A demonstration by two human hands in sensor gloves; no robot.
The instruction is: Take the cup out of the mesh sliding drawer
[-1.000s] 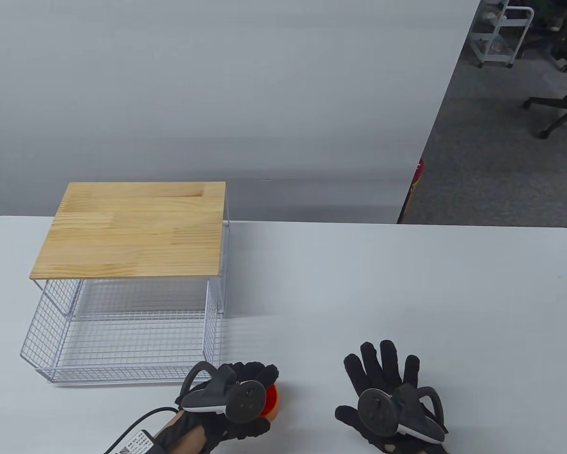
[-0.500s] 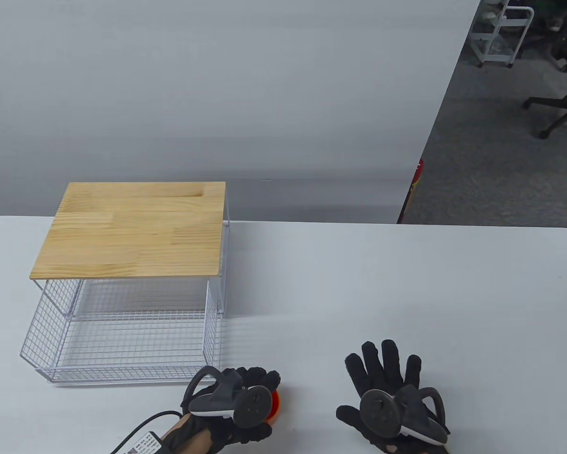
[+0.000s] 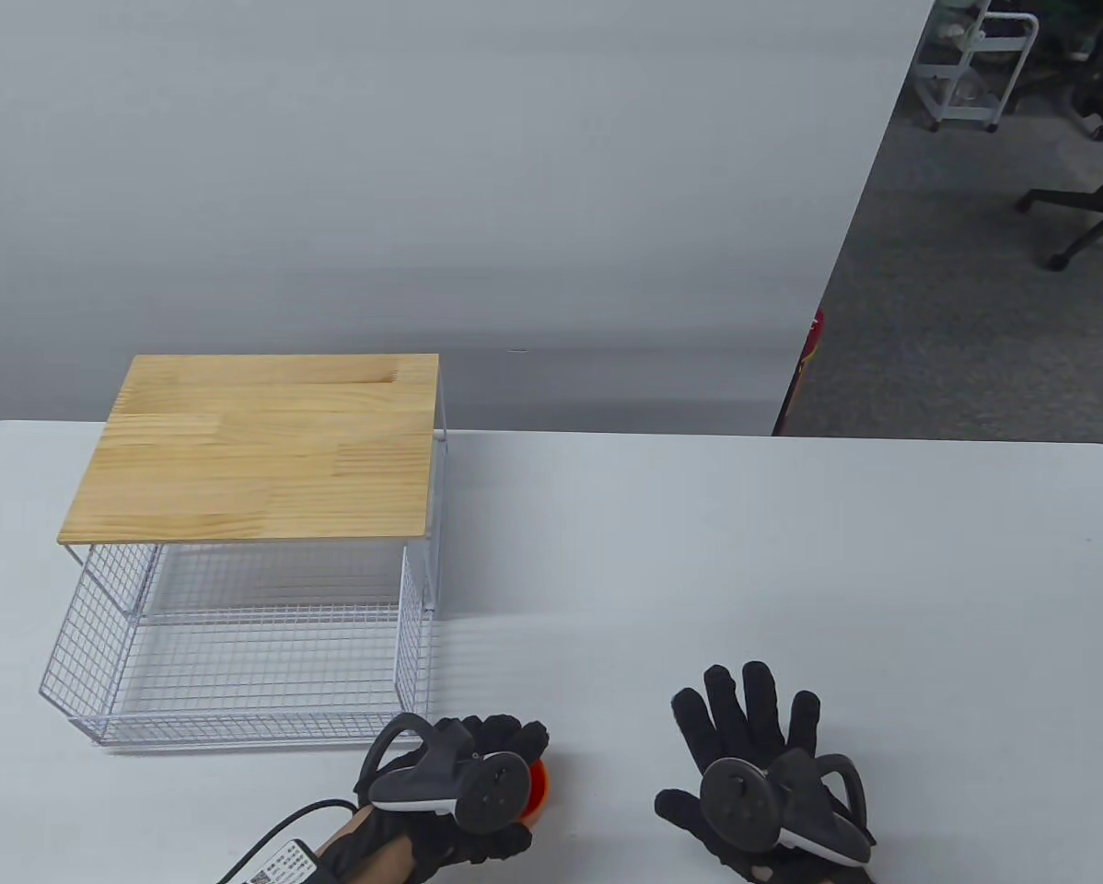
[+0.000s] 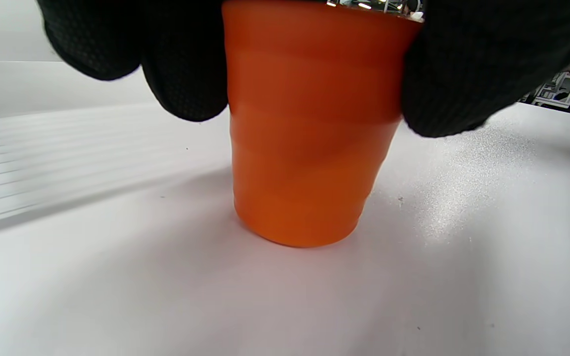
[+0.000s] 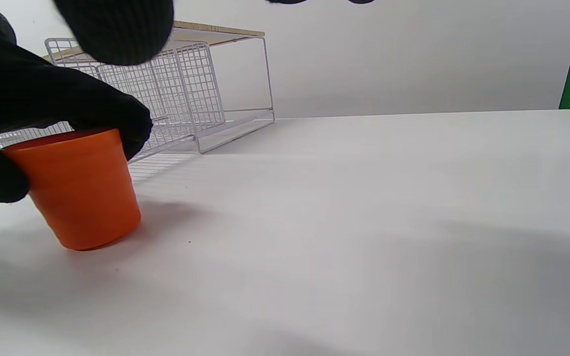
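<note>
An orange cup stands upright on the white table, right of the drawer's front corner; it also shows in the table view and the right wrist view. My left hand grips the cup around its rim from above, fingers on one side and thumb on the other. The white mesh sliding drawer is pulled out from under the wooden-topped rack. My right hand lies flat on the table with fingers spread, empty.
The rack and drawer fill the table's left part. A cable and small box trail from my left wrist at the front edge. Off the table at the right are grey floor, a chair and a cart.
My left hand has moved slightly right and toward the front edge with the cup, settling it on the table. My right hand has stayed put.
</note>
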